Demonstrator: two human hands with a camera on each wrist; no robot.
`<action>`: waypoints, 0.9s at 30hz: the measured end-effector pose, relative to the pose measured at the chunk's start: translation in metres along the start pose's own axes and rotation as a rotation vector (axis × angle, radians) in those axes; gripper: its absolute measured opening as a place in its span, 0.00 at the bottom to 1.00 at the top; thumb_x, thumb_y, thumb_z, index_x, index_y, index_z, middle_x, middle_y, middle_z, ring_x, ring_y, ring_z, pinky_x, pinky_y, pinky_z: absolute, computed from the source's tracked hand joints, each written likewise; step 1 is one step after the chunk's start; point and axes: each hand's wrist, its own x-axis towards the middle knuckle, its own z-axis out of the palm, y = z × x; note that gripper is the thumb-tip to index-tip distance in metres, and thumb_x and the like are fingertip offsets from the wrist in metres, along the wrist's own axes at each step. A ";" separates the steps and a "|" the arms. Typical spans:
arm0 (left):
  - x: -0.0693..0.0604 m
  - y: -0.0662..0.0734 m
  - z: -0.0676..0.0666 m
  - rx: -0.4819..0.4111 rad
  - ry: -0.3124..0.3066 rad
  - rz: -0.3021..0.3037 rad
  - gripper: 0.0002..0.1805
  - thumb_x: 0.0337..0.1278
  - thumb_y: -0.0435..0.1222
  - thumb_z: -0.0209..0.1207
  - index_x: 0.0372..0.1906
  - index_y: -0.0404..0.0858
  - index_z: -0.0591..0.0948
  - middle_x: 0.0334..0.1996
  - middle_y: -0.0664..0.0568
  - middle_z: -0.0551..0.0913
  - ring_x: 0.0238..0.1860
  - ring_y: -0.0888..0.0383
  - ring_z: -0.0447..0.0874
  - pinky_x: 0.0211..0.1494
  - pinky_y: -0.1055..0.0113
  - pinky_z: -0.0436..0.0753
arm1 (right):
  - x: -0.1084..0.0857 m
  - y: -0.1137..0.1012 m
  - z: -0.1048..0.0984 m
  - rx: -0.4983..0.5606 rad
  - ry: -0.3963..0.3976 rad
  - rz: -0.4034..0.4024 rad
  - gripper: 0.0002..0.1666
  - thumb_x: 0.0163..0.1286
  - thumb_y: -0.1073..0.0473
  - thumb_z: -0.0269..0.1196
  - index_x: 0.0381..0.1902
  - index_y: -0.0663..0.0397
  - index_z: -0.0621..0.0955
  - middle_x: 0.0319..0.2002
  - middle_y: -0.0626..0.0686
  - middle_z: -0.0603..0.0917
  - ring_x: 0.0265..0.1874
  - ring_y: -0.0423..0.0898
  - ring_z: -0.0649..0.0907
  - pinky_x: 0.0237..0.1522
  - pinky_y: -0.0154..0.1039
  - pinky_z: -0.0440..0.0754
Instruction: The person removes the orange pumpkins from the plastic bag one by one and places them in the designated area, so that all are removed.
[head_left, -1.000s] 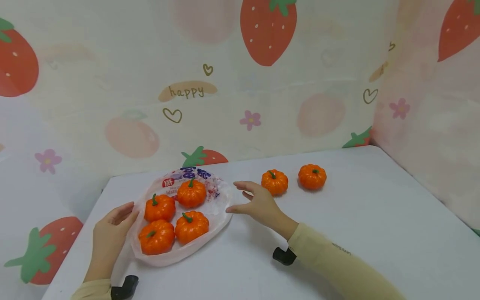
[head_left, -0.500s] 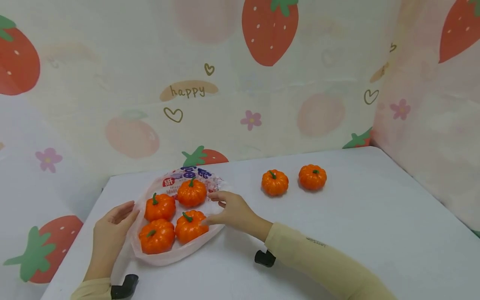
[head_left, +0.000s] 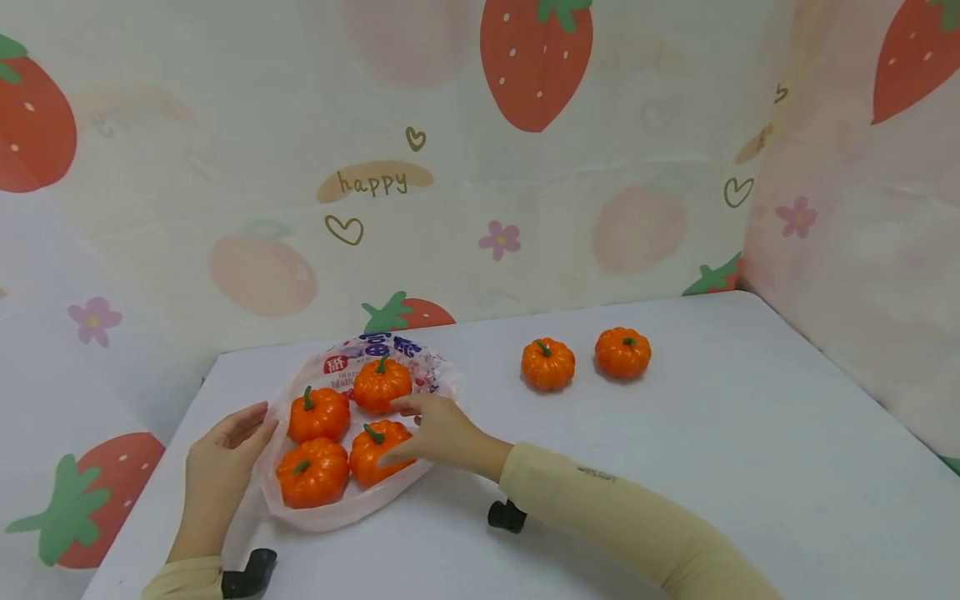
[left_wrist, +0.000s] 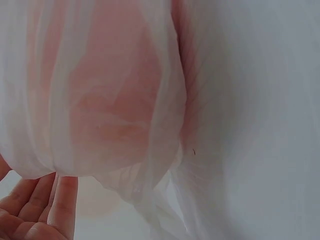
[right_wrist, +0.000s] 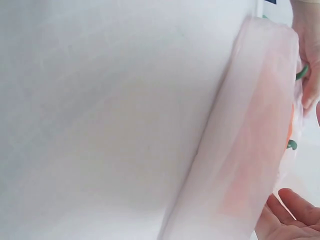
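Note:
In the head view a thin white plastic bag [head_left: 322,521] with printed blue and red lettering lies spread at the table's left. Several small orange pumpkins sit in it, among them a back one [head_left: 382,385] and a front-right one [head_left: 367,458]. My left hand [head_left: 217,471] rests at the bag's left rim, fingertips and thumb touching the plastic; the left wrist view shows its fingers [left_wrist: 62,205] partly behind the film. Over the right rim reaches my right hand [head_left: 446,433], thumb and fingers apart, thumb in front of the front-right pumpkin. Whether it touches that pumpkin is unclear.
Two more pumpkins, a nearer one [head_left: 548,365] and a farther one [head_left: 623,353], stand toward the table's back, right of the bag. A strawberry-printed backdrop [head_left: 450,275] rises behind the white table [head_left: 675,467].
My right hand has moved left, from beside a loose pumpkin to over the bag's right rim and the front-right pumpkin. The left hand stays at the bag's left rim.

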 end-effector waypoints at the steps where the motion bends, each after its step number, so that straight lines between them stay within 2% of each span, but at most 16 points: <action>1: 0.000 0.000 0.000 0.001 -0.001 0.002 0.35 0.67 0.58 0.54 0.72 0.44 0.69 0.69 0.45 0.74 0.70 0.48 0.72 0.64 0.59 0.72 | 0.001 0.000 0.001 -0.005 -0.002 -0.001 0.43 0.54 0.47 0.77 0.66 0.53 0.76 0.63 0.54 0.80 0.60 0.52 0.79 0.57 0.40 0.85; 15: -0.001 0.001 0.000 0.020 -0.015 0.016 0.36 0.67 0.59 0.53 0.73 0.44 0.69 0.69 0.44 0.74 0.70 0.49 0.72 0.65 0.60 0.72 | 0.008 0.001 0.011 -0.060 -0.026 0.056 0.44 0.53 0.49 0.78 0.67 0.53 0.76 0.61 0.50 0.81 0.59 0.47 0.80 0.60 0.38 0.83; 27: -0.001 0.000 0.001 0.025 -0.025 0.007 0.38 0.67 0.60 0.52 0.73 0.43 0.68 0.70 0.44 0.73 0.70 0.48 0.72 0.66 0.57 0.72 | 0.010 0.000 0.014 -0.093 -0.009 0.059 0.40 0.52 0.52 0.79 0.63 0.53 0.79 0.58 0.50 0.83 0.55 0.46 0.80 0.59 0.37 0.83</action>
